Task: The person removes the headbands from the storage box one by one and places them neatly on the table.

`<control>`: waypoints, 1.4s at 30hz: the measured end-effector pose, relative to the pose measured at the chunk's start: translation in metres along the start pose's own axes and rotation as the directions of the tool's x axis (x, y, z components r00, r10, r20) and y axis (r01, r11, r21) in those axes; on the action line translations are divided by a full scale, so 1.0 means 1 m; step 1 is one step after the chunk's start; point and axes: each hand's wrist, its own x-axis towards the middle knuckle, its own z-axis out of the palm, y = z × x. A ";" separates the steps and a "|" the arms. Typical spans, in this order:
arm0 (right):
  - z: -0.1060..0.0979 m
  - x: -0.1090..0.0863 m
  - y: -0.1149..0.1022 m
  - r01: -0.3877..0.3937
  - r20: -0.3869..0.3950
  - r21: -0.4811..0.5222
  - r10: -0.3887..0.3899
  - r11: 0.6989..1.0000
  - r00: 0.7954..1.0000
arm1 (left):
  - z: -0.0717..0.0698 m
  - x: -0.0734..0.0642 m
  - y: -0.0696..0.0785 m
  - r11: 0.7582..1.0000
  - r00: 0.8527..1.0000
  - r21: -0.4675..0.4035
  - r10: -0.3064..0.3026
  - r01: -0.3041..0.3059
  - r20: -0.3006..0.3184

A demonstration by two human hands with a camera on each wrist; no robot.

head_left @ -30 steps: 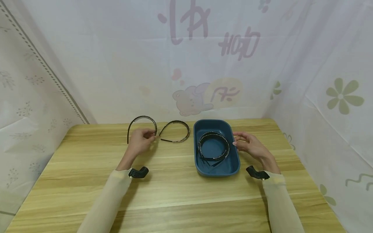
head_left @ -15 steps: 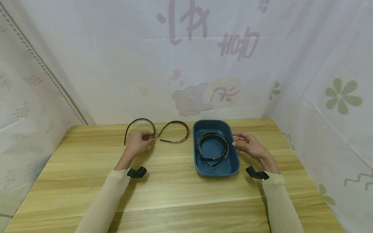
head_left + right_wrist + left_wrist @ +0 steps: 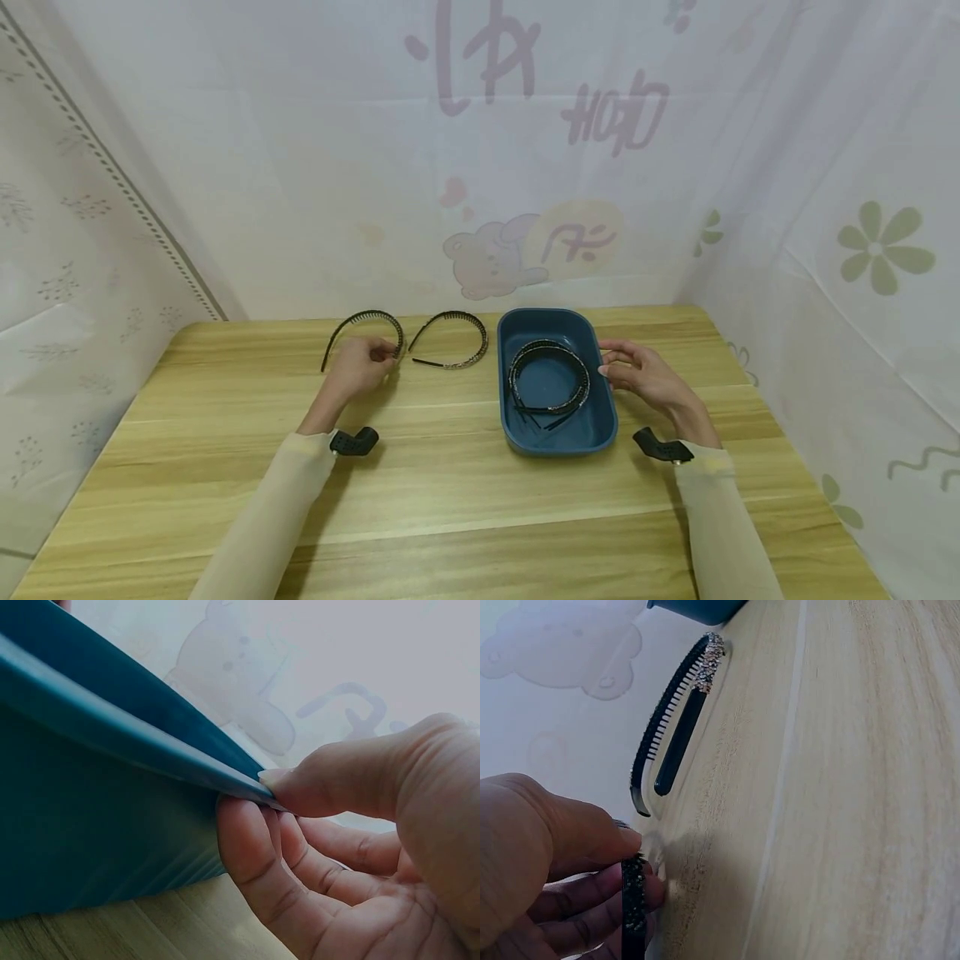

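With thumb and fingers my left hand (image 3: 358, 367) pinches one side of a black toothed headband (image 3: 369, 314) at the table's far left. In the left wrist view, sparkly bits cover the pinched part of this headband (image 3: 634, 900). Just right of it, a second black headband (image 3: 484, 337) with a glittery section (image 3: 709, 667) lies on the table. My right hand (image 3: 651, 382) grips the right rim of a blue plastic bin (image 3: 558, 444), thumb over the edge and fingers outside. More black glittery headbands (image 3: 587, 383) lie stacked inside the bin; their number is unclear.
The wooden table (image 3: 420, 508) ends at the back against a printed white cloth (image 3: 337, 208). More cloth hangs at the left and right sides. Black wrist-worn devices (image 3: 356, 442) sit at both sleeve cuffs.
The headband in my left hand shifts slightly left, then a little back right, and its far arc sinks lower toward the table. My right hand and the bin stay put.
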 end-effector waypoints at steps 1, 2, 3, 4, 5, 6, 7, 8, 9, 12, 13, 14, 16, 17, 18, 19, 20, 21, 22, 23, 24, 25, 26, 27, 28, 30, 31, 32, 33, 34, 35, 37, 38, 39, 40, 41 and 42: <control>0.000 0.000 0.000 0.001 0.000 0.001 -0.001 1.000 1.000 | 0.000 0.000 0.000 1.000 1.000 -0.001 0.000 0.000 0.007; 0.000 0.000 0.000 0.002 0.001 0.001 -0.002 1.000 1.000 | 0.000 0.000 0.001 1.000 1.000 -0.003 -0.001 0.001 0.013; 0.000 0.000 0.000 0.004 0.003 0.001 -0.004 1.000 1.000 | 0.000 0.000 0.001 1.000 1.000 -0.005 0.000 0.000 0.019; 0.001 -0.001 0.000 0.006 0.004 0.001 -0.006 1.000 1.000 | 0.001 0.000 0.001 1.000 1.000 -0.005 0.000 0.000 0.022; 0.001 -0.001 0.000 0.008 0.005 0.003 -0.008 1.000 1.000 | 0.001 0.000 0.002 1.000 1.000 -0.005 0.001 -0.001 0.024; 0.001 -0.001 0.000 0.009 0.006 0.006 -0.009 1.000 1.000 | 0.001 0.001 0.002 1.000 1.000 -0.004 0.001 -0.001 0.024; 0.001 -0.001 0.000 0.010 0.005 0.009 -0.010 1.000 1.000 | 0.001 0.001 0.002 1.000 1.000 -0.003 0.006 -0.006 0.024; 0.001 -0.001 0.000 0.011 0.005 0.010 -0.011 1.000 1.000 | 0.001 0.001 0.002 1.000 1.000 -0.001 0.003 -0.003 0.024; 0.001 -0.001 0.000 0.011 0.005 0.011 -0.011 1.000 1.000 | 0.002 0.001 0.002 1.000 1.000 0.001 0.000 0.000 0.024; 0.001 0.000 0.000 0.008 0.004 0.012 -0.008 1.000 1.000 | 0.002 0.001 0.002 1.000 1.000 0.004 -0.010 0.010 0.020; 0.001 -0.001 0.000 0.007 0.004 0.012 -0.007 1.000 1.000 | 0.002 0.001 0.002 1.000 1.000 0.001 -0.012 0.012 0.019; 0.002 -0.001 0.000 0.005 0.004 0.013 -0.005 1.000 1.000 | 0.002 0.001 0.002 1.000 1.000 -0.002 -0.018 0.018 0.017; 0.002 -0.001 -0.001 0.001 0.004 0.014 -0.001 1.000 1.000 | 0.003 0.000 0.002 1.000 1.000 -0.007 -0.018 0.019 0.009; 0.001 -0.001 -0.001 0.002 0.005 0.015 -0.002 1.000 1.000 | 0.003 -0.001 0.002 1.000 1.000 -0.013 -0.018 0.018 0.004; 0.001 -0.001 -0.002 0.004 0.006 0.014 -0.004 1.000 1.000 | 0.003 -0.002 0.003 1.000 1.000 -0.020 -0.014 0.015 0.001; 0.001 -0.002 -0.002 0.004 0.006 0.015 -0.004 1.000 1.000 | 0.003 -0.002 0.004 1.000 1.000 -0.024 -0.011 0.011 -0.004; 0.001 -0.002 -0.003 0.004 0.005 0.016 -0.004 1.000 1.000 | 0.003 -0.003 0.005 1.000 1.000 -0.023 -0.007 0.006 -0.010; 0.001 -0.002 -0.004 0.003 0.005 0.016 -0.004 1.000 1.000 | 0.003 -0.004 0.006 1.000 1.000 -0.021 -0.002 0.001 -0.018; 0.001 -0.002 -0.004 0.005 0.007 0.015 -0.005 1.000 1.000 | 0.003 -0.005 0.006 1.000 1.000 -0.025 0.005 -0.005 -0.025; 0.001 -0.002 -0.004 0.006 0.008 0.016 -0.006 1.000 1.000 | 0.003 -0.006 0.007 1.000 0.999 -0.026 0.007 -0.008 -0.031; 0.001 -0.002 -0.005 0.005 0.008 0.014 -0.006 1.000 1.000 | 0.003 -0.007 0.007 1.000 0.999 -0.023 0.011 -0.012 -0.039; 0.001 -0.002 -0.005 0.004 0.008 0.014 -0.004 1.000 1.000 | 0.003 -0.008 0.007 1.000 0.999 -0.022 0.013 -0.014 -0.047; 0.001 -0.002 -0.005 0.004 0.008 0.014 -0.004 1.000 1.000 | 0.004 -0.008 0.007 1.000 0.998 -0.023 0.013 -0.014 -0.054; 0.001 -0.002 -0.004 0.005 0.008 0.014 -0.005 1.000 1.000 | 0.004 -0.009 0.007 1.000 0.998 -0.029 0.011 -0.013 -0.059; 0.001 -0.002 -0.004 0.006 0.007 0.012 -0.006 1.000 1.000 | 0.004 -0.009 0.007 0.999 0.998 -0.033 0.012 -0.014 -0.063; 0.001 -0.002 -0.004 0.009 0.007 0.009 -0.009 1.000 1.000 | 0.005 -0.009 0.009 0.999 0.997 -0.037 0.015 -0.018 -0.076; 0.001 -0.002 -0.004 0.006 0.005 0.010 -0.006 1.000 1.000 | 0.005 -0.009 0.009 0.999 0.996 -0.039 0.015 -0.019 -0.083; 0.002 -0.002 -0.004 0.003 0.002 0.010 -0.003 1.000 1.000 | 0.006 -0.010 0.010 0.999 0.996 -0.040 0.021 -0.025 -0.091; 0.002 -0.002 -0.005 0.000 0.001 0.008 0.000 1.000 1.000 | 0.006 -0.009 0.011 0.999 0.995 -0.038 0.028 -0.032 -0.100; 0.002 -0.002 -0.005 -0.002 0.000 0.005 0.002 1.000 1.000 | 0.007 -0.009 0.012 0.999 0.993 -0.035 0.035 -0.039 -0.110; 0.002 -0.002 -0.005 -0.005 0.000 0.005 0.005 1.000 1.000 | 0.007 -0.009 0.014 0.998 0.992 -0.032 0.042 -0.046 -0.120; 0.002 -0.003 -0.005 -0.012 -0.007 0.007 0.012 1.000 1.000 | 0.009 -0.009 0.016 0.998 0.989 -0.023 0.056 -0.060 -0.134; 0.002 -0.003 -0.005 -0.010 -0.005 0.005 0.010 1.000 1.000 | 0.009 -0.009 0.018 0.997 0.988 -0.021 0.067 -0.070 -0.139; 0.002 -0.003 -0.006 -0.008 -0.003 0.006 0.008 1.000 1.000 | 0.010 -0.009 0.020 0.997 0.987 -0.020 0.072 -0.075 -0.141; 0.002 -0.003 -0.006 -0.005 0.000 0.008 0.005 1.000 1.000 | 0.010 -0.009 0.021 0.997 0.987 -0.022 0.075 -0.079 -0.142; 0.002 -0.003 -0.006 -0.004 -0.001 0.011 0.004 1.000 1.000 | 0.011 -0.009 0.023 0.996 0.987 -0.025 0.080 -0.084 -0.140; 0.002 -0.003 -0.006 -0.002 0.001 0.012 0.002 1.000 1.000 | 0.012 -0.009 0.024 0.996 0.987 -0.029 0.082 -0.087 -0.138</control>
